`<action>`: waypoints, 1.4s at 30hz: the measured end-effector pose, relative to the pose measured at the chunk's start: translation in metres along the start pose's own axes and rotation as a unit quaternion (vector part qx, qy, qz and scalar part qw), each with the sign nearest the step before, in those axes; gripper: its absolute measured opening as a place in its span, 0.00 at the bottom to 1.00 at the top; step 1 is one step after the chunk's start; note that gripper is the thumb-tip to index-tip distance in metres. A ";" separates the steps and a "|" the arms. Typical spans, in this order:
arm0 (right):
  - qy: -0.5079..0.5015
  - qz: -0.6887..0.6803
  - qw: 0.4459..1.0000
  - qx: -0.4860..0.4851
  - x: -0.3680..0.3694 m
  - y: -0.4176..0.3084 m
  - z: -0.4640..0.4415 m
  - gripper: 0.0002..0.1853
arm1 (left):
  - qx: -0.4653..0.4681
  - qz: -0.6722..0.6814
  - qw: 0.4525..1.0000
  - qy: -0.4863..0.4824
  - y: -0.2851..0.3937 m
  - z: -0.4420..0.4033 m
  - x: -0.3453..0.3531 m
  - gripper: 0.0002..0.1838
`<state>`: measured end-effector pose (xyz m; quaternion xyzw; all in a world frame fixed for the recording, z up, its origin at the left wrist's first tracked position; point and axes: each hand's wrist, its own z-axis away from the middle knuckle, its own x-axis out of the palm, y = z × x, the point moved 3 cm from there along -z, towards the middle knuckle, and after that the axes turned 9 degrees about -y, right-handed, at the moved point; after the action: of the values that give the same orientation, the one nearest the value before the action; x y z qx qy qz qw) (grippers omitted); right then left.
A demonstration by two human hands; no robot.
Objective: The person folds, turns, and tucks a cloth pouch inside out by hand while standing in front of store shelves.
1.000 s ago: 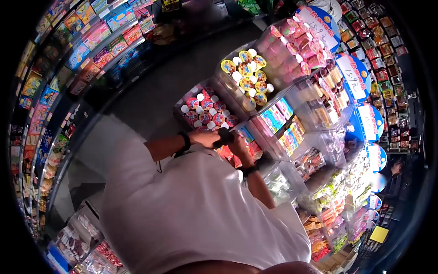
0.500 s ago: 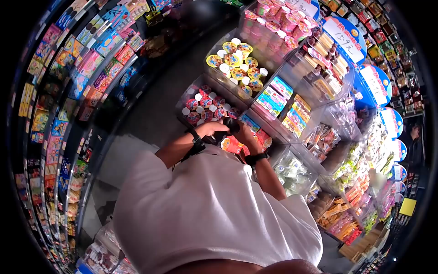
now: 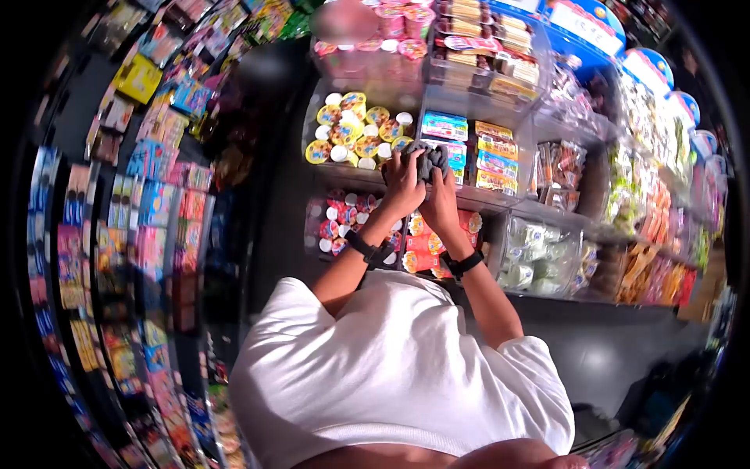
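Observation:
My left hand (image 3: 403, 186) has its fingers wrapped over a crumpled dark grey cloth (image 3: 426, 159). Close beside it, my right hand (image 3: 441, 205) grips the same cloth from the other side. Both are raised over the dividers between clear candy bins. Under and around the cloth lie blue packets (image 3: 445, 127) in one bin and yellow-lidded cups (image 3: 355, 133) in the bin to the left. Nearer my body are red-lidded cups (image 3: 337, 221) and red packets (image 3: 423, 252). A black band circles each wrist.
Wooden-stick snacks (image 3: 512, 35) and pink cups (image 3: 402, 23) fill the far bins. Blue price signs (image 3: 586, 23) stand along the back right. Wrapped green-white sweets (image 3: 533, 254) lie to the right. Shelves of colourful packets (image 3: 156, 211) line the left, across a dark aisle.
Both hands have moved forward, away from my body, from above the near bins to over the middle ones. The cloth shows more fully now. My view has also turned.

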<state>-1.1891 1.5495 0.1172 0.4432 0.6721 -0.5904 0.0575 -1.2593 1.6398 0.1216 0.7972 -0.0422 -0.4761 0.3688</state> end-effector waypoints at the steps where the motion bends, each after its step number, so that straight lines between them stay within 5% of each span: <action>1: 0.007 0.000 1.000 0.016 0.005 0.006 -0.005 0.27 | 0.013 0.006 1.000 0.006 -0.003 -0.007 0.004 0.35; 4: 0.047 0.013 0.999 0.016 0.007 0.012 -0.019 0.33 | 0.079 -0.032 0.996 0.000 -0.014 -0.039 0.012 0.40; 8: 0.073 0.060 0.995 0.026 0.004 0.039 -0.048 0.29 | 0.086 -0.032 0.993 -0.078 -0.029 -0.093 0.022 0.38; 12: 0.075 0.089 0.989 0.091 0.001 0.038 -0.064 0.26 | 0.111 0.028 0.992 -0.052 -0.045 -0.125 0.037 0.36; 19: -0.055 0.202 0.976 0.060 -0.041 0.041 -0.105 0.22 | 0.045 0.036 0.996 -0.072 -0.082 -0.184 0.059 0.34; 25: -0.103 0.226 0.965 0.088 -0.003 0.048 -0.088 0.13 | 0.087 0.090 0.991 0.040 -0.078 -0.166 0.049 0.17; 30: -0.096 0.222 0.970 0.005 -0.007 -0.005 -0.089 0.06 | 0.106 0.198 0.973 0.059 -0.100 -0.114 0.049 0.20; 32: -0.114 0.192 0.974 -0.044 -0.005 -0.013 -0.082 0.15 | -0.016 0.144 0.988 0.054 -0.101 -0.088 0.040 0.23; 35: -0.102 0.209 0.971 -0.051 0.009 -0.009 -0.082 0.23 | -0.074 0.238 0.968 -0.029 -0.118 -0.082 0.036 0.26; 39: -0.067 0.238 0.967 -0.061 0.021 -0.010 -0.111 0.14 | -0.064 0.220 0.971 -0.065 -0.124 -0.103 0.039 0.17; 40: -0.038 0.222 0.969 -0.102 0.027 0.006 -0.122 0.14 | -0.113 0.347 0.918 -0.153 -0.110 -0.114 0.017 0.15; 42: -0.035 0.221 0.972 -0.077 0.025 0.003 -0.141 0.13 | -0.006 0.118 0.989 -0.091 -0.110 -0.132 0.012 0.14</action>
<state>-1.1395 1.6812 0.1422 0.5542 0.5986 -0.5243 0.2442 -1.1797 1.7867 0.0807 0.7380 -0.1663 -0.4997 0.4220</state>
